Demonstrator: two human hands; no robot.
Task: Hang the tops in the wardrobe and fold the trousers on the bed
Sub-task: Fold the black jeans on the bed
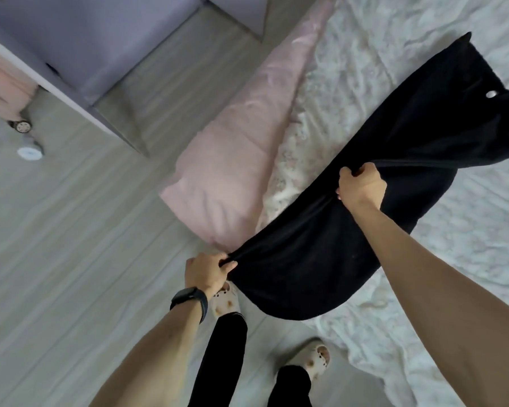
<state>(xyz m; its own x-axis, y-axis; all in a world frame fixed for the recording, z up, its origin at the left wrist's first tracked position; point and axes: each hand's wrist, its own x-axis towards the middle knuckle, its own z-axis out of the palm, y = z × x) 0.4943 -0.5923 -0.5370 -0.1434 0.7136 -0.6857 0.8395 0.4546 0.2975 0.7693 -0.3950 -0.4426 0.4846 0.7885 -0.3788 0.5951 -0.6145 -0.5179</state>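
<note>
While both hands (207, 271) (edge-gripping) stretch trousers (365, 201), floor (71, 259) lies left.

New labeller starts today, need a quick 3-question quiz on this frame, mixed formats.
1. True or false: the left hand and the right hand each have a grip on the black trousers.
2. Which wrist wears the black watch? A) left B) right
3. Fill in: the ___ pillow lies at the edge of the bed, beside the trousers.

Key: 1 true; 2 A; 3 pink.
</note>
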